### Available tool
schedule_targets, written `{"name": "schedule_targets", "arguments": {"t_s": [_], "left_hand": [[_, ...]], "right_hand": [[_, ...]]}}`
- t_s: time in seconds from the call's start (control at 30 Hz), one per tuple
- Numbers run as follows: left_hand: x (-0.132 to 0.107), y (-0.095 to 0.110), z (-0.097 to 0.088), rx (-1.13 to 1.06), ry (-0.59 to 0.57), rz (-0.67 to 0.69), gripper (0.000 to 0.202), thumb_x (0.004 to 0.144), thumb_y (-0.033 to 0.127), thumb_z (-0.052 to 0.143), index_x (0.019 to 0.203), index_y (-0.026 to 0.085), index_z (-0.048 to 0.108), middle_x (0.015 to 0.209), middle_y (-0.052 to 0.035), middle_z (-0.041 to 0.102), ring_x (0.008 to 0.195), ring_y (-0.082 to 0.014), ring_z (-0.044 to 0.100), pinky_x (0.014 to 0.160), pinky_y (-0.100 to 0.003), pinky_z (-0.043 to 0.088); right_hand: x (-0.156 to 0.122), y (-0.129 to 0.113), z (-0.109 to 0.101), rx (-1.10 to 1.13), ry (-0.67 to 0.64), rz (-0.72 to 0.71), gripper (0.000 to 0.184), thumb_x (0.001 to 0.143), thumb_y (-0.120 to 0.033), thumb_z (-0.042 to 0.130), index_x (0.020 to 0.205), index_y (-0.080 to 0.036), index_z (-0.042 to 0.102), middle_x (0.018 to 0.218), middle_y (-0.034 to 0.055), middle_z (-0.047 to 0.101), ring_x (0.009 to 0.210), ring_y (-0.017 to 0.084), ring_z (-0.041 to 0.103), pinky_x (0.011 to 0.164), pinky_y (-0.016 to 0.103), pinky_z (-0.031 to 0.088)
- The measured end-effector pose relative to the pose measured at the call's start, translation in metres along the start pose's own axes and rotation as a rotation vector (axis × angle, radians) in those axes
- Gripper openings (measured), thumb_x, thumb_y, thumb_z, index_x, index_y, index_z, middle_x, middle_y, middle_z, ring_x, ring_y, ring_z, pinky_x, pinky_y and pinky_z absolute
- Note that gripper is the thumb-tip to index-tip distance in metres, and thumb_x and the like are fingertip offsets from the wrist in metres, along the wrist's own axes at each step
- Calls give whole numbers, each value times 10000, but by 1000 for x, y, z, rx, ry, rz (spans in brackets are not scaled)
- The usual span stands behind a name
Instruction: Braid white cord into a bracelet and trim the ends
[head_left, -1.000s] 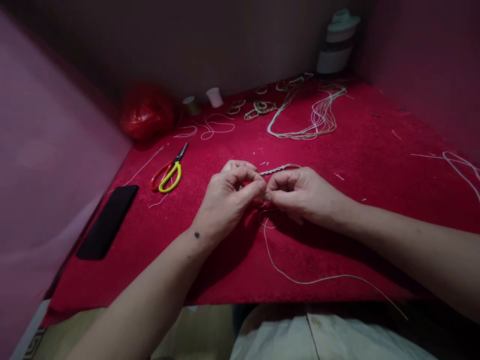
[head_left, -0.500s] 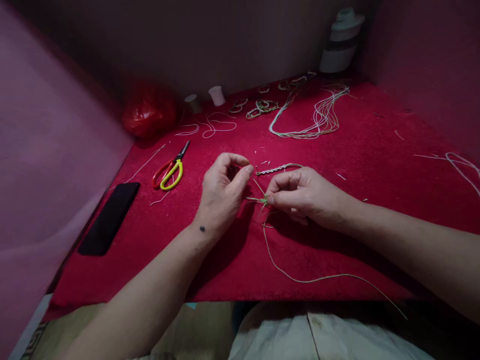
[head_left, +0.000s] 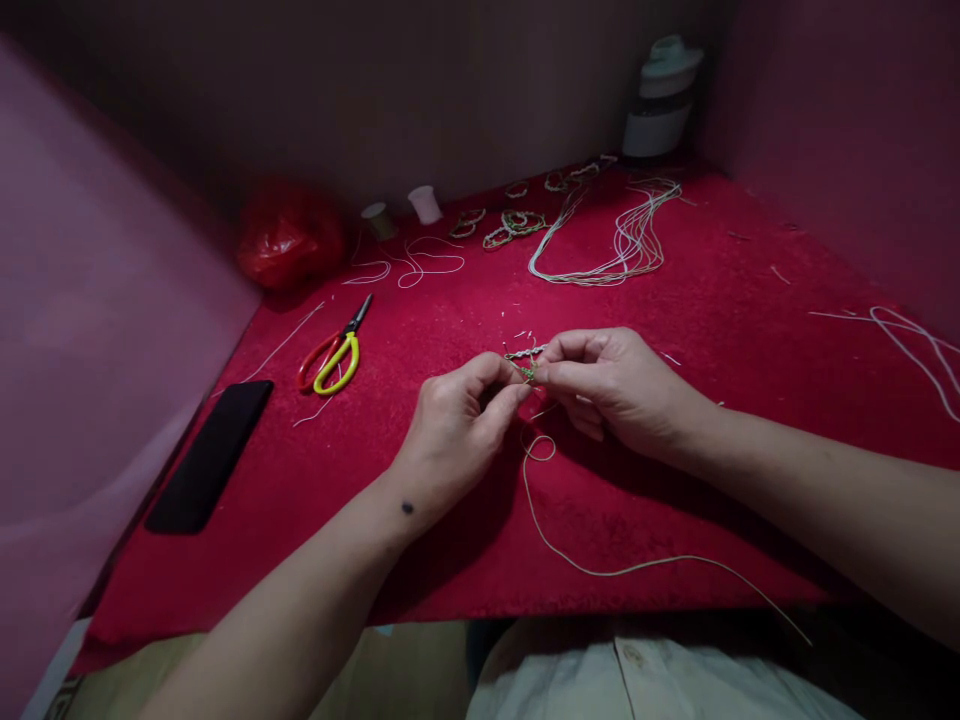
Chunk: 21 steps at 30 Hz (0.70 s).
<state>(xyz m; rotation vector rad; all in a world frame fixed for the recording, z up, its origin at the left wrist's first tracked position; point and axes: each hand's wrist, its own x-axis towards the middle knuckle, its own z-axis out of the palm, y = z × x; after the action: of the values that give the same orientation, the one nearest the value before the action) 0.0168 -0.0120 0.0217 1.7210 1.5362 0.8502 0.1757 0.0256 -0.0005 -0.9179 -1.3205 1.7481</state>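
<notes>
A small green knotted cord (head_left: 528,374) is stretched between my two hands. My left hand (head_left: 469,410) pinches its left side between thumb and forefinger. From the other side, the thumb and forefinger of my right hand (head_left: 619,380) grip it too; parts of the knot are covered by the fingertips. A loose tan cord (head_left: 600,573) curls below the hands and runs along the cloth past its front edge. Just behind my fingers lies a pale braided cord (head_left: 525,353), partly hidden by my right hand.
Scissors (head_left: 334,360) with red and yellow handles lie left of my hands, beside a black phone (head_left: 214,455). Farther back are a red plastic bag (head_left: 289,235), two thread spools (head_left: 425,205), braided loops (head_left: 516,228), a cord bundle (head_left: 615,265) and a bottle (head_left: 660,105). Red cloth (head_left: 720,340) covers the table.
My left hand has moved right and closed on the green knotted cord, which now sits slightly higher in view. My right hand keeps its pinch. The view has shifted slightly.
</notes>
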Motion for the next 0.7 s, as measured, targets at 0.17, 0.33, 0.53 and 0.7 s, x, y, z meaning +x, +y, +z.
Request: {"name": "schedule_targets", "arguments": {"t_s": [0.17,0.33,0.53,0.7], "left_hand": [[0,2,-11,72,-60,74,135,833,222,592,728,138,606,638,30,535,593,-62,442,554,-174,377],[3,4,-20,-31,-228,-66,131,825,209,586,711,144,581,554,50,495,468,-43,443,450,-154,361],[5,9,-8,-408,-234,-335,146,799,260,638,869,150,573,713,-1,647,438,-90,579,346,-176,418],[6,3,1,-458,-94,-234,152,822,258,627,748,150,550,560,39,581,385,-62,515,351,-158,420]], "right_hand": [[-1,0,0,20,18,-7,140,782,-147,594,653,-159,542,385,-91,390,294,36,315,291,179,221],[0,1,0,24,20,-19,133,782,-133,590,658,-156,547,384,-91,398,293,37,319,285,174,228],[-1,-4,3,-44,45,-34,124,803,-114,575,681,-133,571,448,-67,507,311,28,383,290,145,277],[-1,-4,3,-40,-3,14,120,799,-106,563,682,-130,574,443,-67,498,302,33,393,294,149,289]]}}
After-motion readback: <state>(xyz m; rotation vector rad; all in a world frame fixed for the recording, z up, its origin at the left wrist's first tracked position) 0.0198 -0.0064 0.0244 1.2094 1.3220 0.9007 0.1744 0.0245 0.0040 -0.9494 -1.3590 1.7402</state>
